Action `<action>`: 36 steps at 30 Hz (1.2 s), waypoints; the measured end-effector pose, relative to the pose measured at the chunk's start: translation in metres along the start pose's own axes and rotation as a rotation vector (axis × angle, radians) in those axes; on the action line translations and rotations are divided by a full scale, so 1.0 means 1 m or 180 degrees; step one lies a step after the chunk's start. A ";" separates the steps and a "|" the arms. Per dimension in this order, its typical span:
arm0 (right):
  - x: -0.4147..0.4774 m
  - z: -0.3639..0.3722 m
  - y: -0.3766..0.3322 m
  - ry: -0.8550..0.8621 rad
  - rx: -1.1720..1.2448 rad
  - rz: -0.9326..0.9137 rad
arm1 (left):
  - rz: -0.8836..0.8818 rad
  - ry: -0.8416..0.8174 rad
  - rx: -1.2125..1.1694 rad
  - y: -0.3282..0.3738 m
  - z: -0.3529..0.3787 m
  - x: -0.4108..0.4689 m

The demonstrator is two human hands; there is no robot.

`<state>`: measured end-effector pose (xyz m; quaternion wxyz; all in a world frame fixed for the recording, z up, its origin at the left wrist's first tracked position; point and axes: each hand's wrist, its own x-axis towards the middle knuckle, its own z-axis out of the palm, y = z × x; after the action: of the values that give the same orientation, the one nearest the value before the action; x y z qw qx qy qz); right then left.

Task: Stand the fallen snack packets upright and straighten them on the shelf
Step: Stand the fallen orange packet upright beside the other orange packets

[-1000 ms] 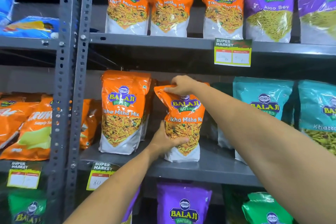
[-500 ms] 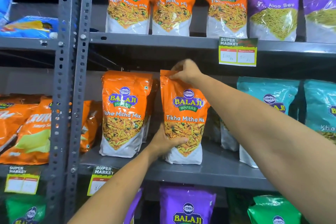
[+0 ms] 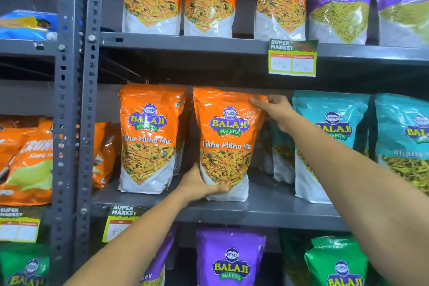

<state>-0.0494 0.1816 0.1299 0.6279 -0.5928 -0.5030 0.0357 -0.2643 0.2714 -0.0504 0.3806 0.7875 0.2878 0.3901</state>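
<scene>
Both arms reach up to one upright orange plastic Tikha Mitha Mix packet (image 3: 226, 144) on the grey metal shelf (image 3: 267, 213).
Left hand (image 3: 199, 187) wraps fingers around its bottom corner; right hand (image 3: 275, 110) pinches its top right corner.

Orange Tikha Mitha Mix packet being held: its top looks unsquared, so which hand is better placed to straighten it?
Right hand: it already pinches the packet at its top corner, while the left hand braces the base.
</scene>
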 end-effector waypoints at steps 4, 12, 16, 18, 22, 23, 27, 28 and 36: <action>-0.010 0.014 -0.003 0.0362 0.0548 -0.0266 | -0.0030 0.0027 0.0077 0.005 0.001 0.000; -0.127 0.034 0.110 -0.0420 0.0938 0.0497 | -0.0019 0.0016 -0.0312 -0.009 -0.012 -0.004; -0.132 0.038 0.109 -0.0636 0.1008 0.0255 | 0.0033 0.0089 -0.0423 -0.009 -0.010 -0.006; -0.137 0.040 0.110 -0.0606 0.1034 0.0221 | 0.0061 0.0111 -0.0443 -0.012 -0.010 -0.006; -0.144 0.040 0.117 -0.0531 0.1044 0.0079 | 0.0057 -0.0001 -0.0491 -0.018 -0.012 -0.005; -0.143 0.039 0.117 -0.0521 0.1053 0.0079 | 0.0080 -0.0016 -0.0493 -0.019 -0.011 -0.005; -0.141 0.043 0.118 -0.0548 0.1007 0.0051 | 0.0138 -0.0013 -0.0477 -0.016 -0.011 -0.005; -0.141 0.043 0.118 -0.0551 0.0984 0.0036 | 0.0159 -0.0020 -0.0470 -0.016 -0.010 -0.005; -0.145 0.045 0.114 -0.0333 0.0740 0.0000 | 0.0178 0.0530 -0.0149 -0.016 -0.011 -0.007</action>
<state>-0.0882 0.1542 -0.0544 0.6653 -0.5133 -0.5276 0.1246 -0.2798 0.2794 -0.0615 0.3627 0.7509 0.2872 0.4713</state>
